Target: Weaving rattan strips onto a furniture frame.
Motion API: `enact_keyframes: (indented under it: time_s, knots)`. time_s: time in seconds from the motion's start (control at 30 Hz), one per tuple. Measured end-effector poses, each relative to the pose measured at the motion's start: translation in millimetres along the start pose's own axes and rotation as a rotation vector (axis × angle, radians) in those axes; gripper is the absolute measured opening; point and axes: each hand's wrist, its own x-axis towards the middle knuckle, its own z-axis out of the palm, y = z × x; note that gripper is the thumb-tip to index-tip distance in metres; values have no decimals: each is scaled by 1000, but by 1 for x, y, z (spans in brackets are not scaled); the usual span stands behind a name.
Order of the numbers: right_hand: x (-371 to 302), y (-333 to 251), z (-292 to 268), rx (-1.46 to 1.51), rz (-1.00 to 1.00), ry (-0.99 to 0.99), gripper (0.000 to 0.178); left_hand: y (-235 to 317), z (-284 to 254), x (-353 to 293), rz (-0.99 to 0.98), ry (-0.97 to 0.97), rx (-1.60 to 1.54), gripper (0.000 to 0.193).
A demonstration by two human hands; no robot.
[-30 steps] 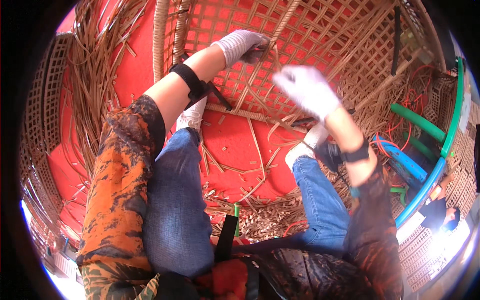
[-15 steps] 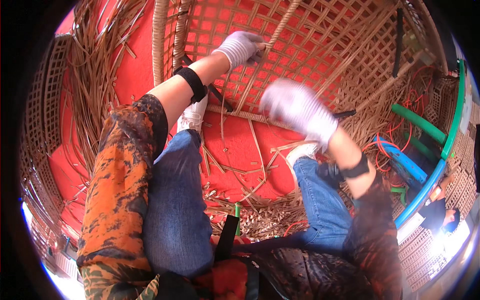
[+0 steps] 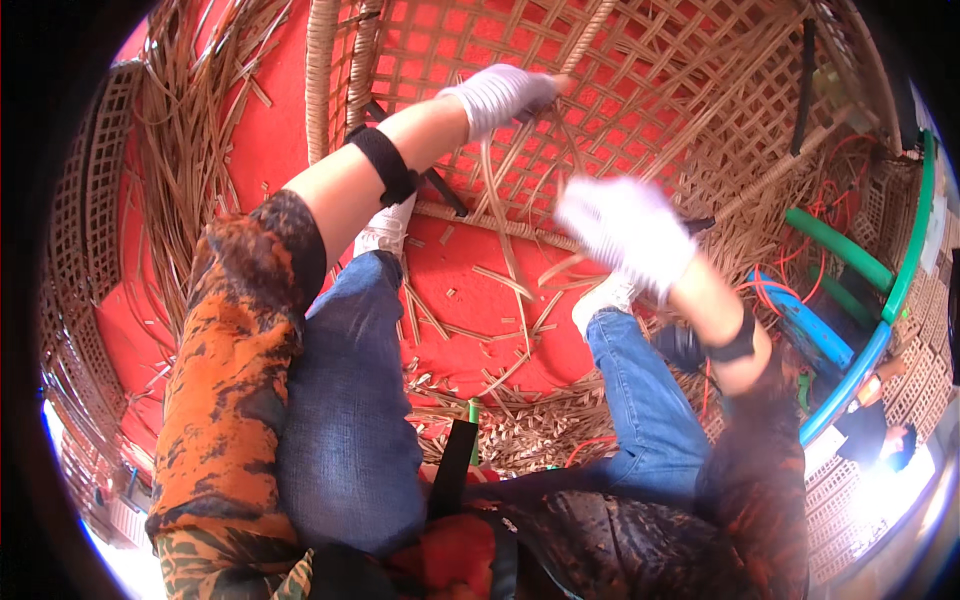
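Observation:
A large wicker piece of furniture with an open lattice leans in front of me on the red floor. My left hand, in a white ribbed glove with bare fingertips, pinches a tan weaving strip beside a wrapped rib of the lattice. Other strip lengths hang down below that hand. My right hand, also gloved, is in the air below and to the right, in front of the lattice's lower edge. Motion blurs its fingers, so whether it grips the strip cannot be made out.
A heap of loose strips lies at the left, with scraps scattered between my legs. To the right are a green tube, a blue bar and orange cord. Another person is at the far right.
My left hand has shifted slightly right along the lattice. My right hand has moved right and a little down, and a strip now shows between the hands.

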Motion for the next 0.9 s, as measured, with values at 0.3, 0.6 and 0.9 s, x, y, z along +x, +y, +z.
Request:
enact_keyframes:
  time_s: [0.3,0.6,0.9]
  knots:
    - [-46,-117,3,737,-567,-685,18,-27,-1,8,416,323,408,33]
    - [90,74,14,948,243,206,26,-40,-10,39,-141,111,-163,25]
    - [17,12,18,437,74,70,26,-31,-13,34,263,74,641,36]
